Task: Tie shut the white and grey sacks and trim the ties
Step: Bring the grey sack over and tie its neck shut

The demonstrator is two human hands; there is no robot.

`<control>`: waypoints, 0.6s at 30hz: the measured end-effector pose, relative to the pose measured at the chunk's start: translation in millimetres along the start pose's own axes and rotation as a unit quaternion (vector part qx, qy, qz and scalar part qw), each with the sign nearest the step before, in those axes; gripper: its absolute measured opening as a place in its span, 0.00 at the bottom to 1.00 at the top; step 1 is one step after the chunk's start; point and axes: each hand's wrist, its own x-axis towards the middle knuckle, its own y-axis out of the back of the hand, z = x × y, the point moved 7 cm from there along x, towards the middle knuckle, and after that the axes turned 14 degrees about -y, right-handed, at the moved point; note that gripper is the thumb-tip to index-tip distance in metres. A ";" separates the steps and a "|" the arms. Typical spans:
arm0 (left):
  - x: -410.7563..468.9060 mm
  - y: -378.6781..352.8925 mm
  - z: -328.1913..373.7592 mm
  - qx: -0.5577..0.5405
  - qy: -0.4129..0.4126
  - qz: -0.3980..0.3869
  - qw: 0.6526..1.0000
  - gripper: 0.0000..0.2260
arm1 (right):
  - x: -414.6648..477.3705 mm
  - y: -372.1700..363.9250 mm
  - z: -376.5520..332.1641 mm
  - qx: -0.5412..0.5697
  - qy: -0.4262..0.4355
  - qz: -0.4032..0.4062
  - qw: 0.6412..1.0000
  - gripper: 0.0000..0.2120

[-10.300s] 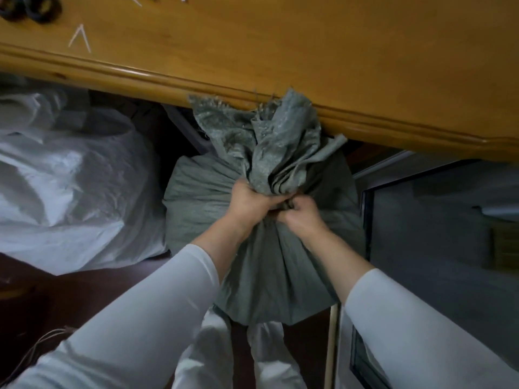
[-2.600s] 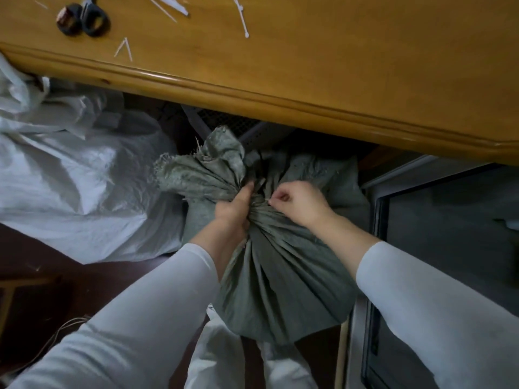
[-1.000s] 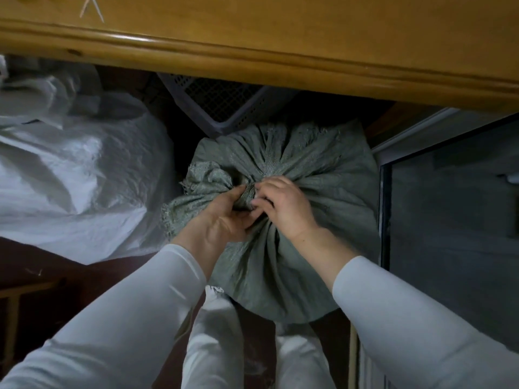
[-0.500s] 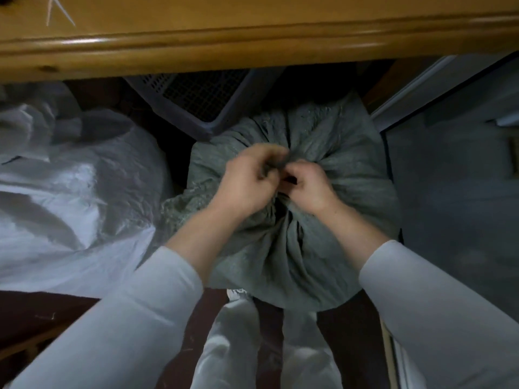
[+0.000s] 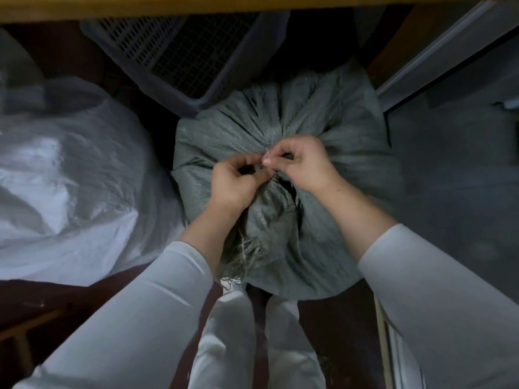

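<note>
White sack: largest item, left of view, crumpled and slumped on the dark floor; its left side runs past the frame edge, its mouth is out of sight, contents not visible

Grey sack: centre of view, standing on the floor between the white sack and a dark panel on the right; full and rounded, cloth gathered in pleats toward a neck at the middle; contents hidden; the frayed loose top flops toward the person, partly covered by the left forearm

Crate: grey plastic, lattice walls, tilted behind the grey sack and touching its far edge; top part cut off under the wooden surface, of which only the front edge shows along the top of the frame; inside too dark to make out

Sleeves and trouser legs: white, lower half of view, legs just beside the near side of the grey sack

Left hand: curled closed at the neck of the grey sack, fingers pinching something dark and small that cannot be identified

Right hand: closed, thumb and forefinger pinched on a thin pale tie, only a short bit of which shows; whether the tie already circles the neck cannot be told
</note>
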 end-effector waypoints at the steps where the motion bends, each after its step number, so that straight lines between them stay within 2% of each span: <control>1: -2.4 -1.3 -0.8 -0.012 0.007 0.020 1.000 0.12 | -3.6 2.3 -1.2 -0.014 0.024 0.024 0.999 0.03; 3: -7.0 -5.0 -2.1 -0.033 0.019 0.050 0.998 0.11 | -15.7 8.0 -5.8 -0.078 0.081 0.103 0.988 0.05; 5: -11.4 -10.2 -2.7 -0.036 0.017 0.063 0.997 0.09 | -28.2 16.0 -8.9 -0.168 0.089 0.188 0.964 0.07; 6: -13.3 -11.6 -1.6 -0.031 0.010 0.070 0.997 0.09 | -31.8 18.6 -10.1 -0.193 0.084 0.210 0.955 0.07; 8: -16.3 -12.6 0.8 -0.016 -0.011 0.084 0.996 0.08 | -33.6 17.7 -8.5 -0.195 0.040 0.183 0.963 0.09; 10: -18.1 -13.9 1.6 -0.020 -0.023 0.091 0.995 0.07 | -34.9 16.9 -4.7 -0.161 0.005 0.149 0.976 0.10; 12: -19.0 -14.8 1.9 -0.033 -0.023 0.095 0.995 0.06 | -37.5 20.9 -2.6 -0.124 0.014 0.162 0.979 0.09; 16: -20.5 -16.5 -1.2 -0.071 -0.002 0.118 0.990 0.05 | -36.1 22.1 21.0 0.094 -0.065 0.135 0.984 0.05; 18: -21.4 -19.4 -5.0 -0.123 0.021 0.121 0.985 0.01 | -37.6 20.7 24.3 0.141 -0.054 0.148 0.977 0.06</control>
